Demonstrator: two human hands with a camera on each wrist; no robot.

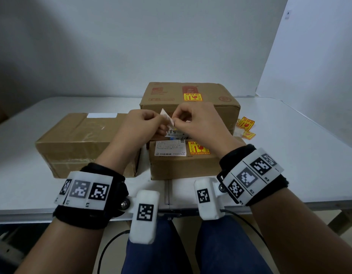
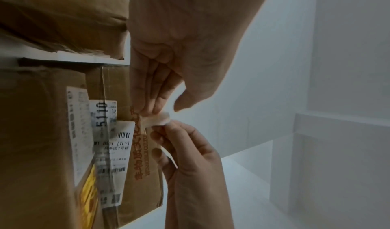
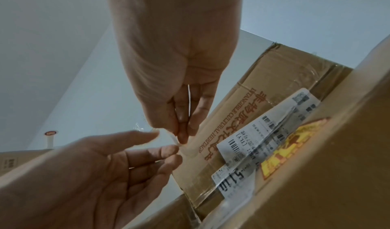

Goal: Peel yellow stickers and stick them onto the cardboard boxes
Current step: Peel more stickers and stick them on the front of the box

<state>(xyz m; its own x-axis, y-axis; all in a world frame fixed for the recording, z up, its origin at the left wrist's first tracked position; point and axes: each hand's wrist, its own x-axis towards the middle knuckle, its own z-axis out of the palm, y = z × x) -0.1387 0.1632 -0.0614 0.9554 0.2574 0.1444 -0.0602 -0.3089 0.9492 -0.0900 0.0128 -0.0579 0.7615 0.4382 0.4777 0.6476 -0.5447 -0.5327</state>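
A sticker [image 1: 167,118], pale backing side showing, is held up in the air above the front cardboard box [image 1: 181,167]. My left hand [image 1: 159,120] pinches its left edge and my right hand [image 1: 176,123] pinches its right edge. In the left wrist view the sticker [image 2: 157,119] is a curled whitish scrap between the left hand [image 2: 156,110] above and the right hand [image 2: 168,128] below. In the right wrist view the right hand [image 3: 182,137] and left hand [image 3: 170,149] meet fingertip to fingertip. The front box carries a yellow sticker [image 1: 197,148], as does the back box [image 1: 191,107].
A third cardboard box [image 1: 78,139] lies to the left on the white table [image 1: 299,155]. Loose yellow stickers [image 1: 246,123] lie on the table right of the boxes. A white shipping label [image 1: 170,148] is on the front box. A wall stands behind.
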